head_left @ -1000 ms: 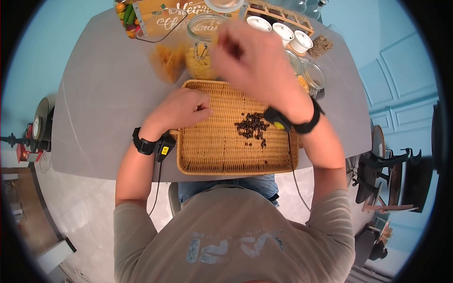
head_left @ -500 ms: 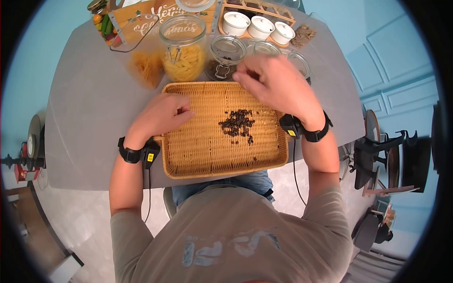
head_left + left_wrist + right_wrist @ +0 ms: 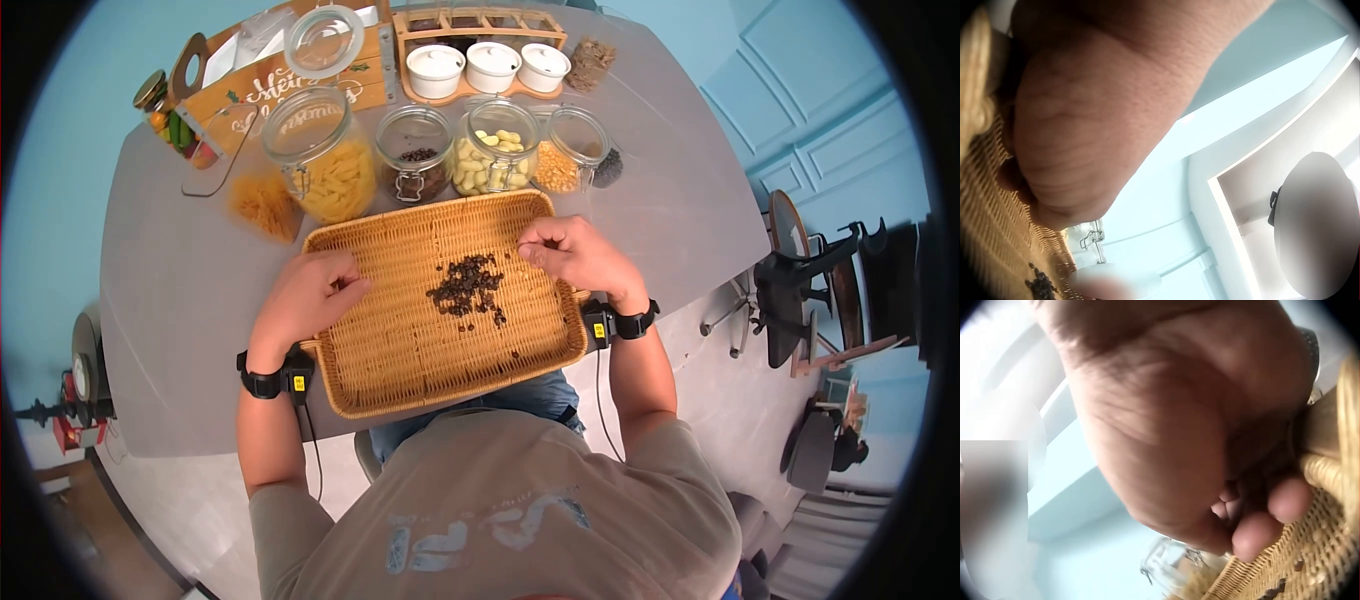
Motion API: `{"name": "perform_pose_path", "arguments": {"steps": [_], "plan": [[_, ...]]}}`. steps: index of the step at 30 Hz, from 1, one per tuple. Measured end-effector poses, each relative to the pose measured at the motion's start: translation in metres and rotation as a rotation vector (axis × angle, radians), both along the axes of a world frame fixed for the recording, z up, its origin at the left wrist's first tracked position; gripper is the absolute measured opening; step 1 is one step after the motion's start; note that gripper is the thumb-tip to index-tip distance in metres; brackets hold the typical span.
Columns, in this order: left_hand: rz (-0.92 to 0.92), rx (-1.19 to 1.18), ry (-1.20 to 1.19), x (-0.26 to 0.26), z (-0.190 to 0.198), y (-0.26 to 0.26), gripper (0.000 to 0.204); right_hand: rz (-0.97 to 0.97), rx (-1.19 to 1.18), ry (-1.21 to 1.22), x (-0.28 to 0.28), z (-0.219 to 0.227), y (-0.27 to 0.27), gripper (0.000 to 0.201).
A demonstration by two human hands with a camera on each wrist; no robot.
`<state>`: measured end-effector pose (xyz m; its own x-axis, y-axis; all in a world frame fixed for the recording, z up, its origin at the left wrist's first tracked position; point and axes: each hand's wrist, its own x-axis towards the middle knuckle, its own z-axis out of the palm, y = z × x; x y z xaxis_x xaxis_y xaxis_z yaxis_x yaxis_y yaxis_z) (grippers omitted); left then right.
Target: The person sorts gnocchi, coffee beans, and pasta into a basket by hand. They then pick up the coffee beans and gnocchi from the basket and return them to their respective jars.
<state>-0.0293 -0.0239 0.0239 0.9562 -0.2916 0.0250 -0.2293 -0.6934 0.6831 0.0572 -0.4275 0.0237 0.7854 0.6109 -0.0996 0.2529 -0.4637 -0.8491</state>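
Observation:
A rectangular wicker basket (image 3: 400, 365) lies on the table in front of the person, with a loose heap of dark coffee beans (image 3: 468, 286) in its middle. At its left rim, my left hand (image 3: 308, 293) rests with loosely bent fingers that reach over the inside. My right hand (image 3: 580, 262) is over the right end of the basket, fingers curled loosely and thumb near the index finger, with nothing seen between them. Beyond the far rim stand glass jars with penne (image 3: 335, 180), coffee beans (image 3: 418, 172), pale nut-like pieces (image 3: 492, 165) and corn kernels (image 3: 558, 170).
Left of the penne jar lies a bundle of thin orange-yellow pasta (image 3: 265, 205). A wooden Christmas crate (image 3: 350, 80) and a rack with white lidded pots (image 3: 492, 66) stand at the back. A brown dried bunch (image 3: 592, 62) lies right of the pots.
My right hand has come down from above the jars to the right end of the basket. My left hand stays at the left rim. The head view has shifted, showing more jars.

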Motion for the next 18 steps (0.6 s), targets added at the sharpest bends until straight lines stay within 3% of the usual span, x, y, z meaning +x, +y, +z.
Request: {"name": "perform_pose_path", "arguments": {"steps": [3, 6, 18], "plan": [[0.021, -0.029, 0.015, -0.001, -0.002, -0.003, 0.029, -0.23, 0.334, 0.338, 0.0, -0.006, -0.008, 0.011], [0.037, -0.022, 0.014, -0.001, 0.002, -0.005, 0.028, -0.293, 0.438, 0.336, 0.002, -0.009, -0.01, 0.012], [0.046, -0.023, 0.018, -0.001, -0.003, -0.003, 0.026, -0.294, 0.449, 0.337, 0.005, -0.014, -0.01, 0.012]]}}
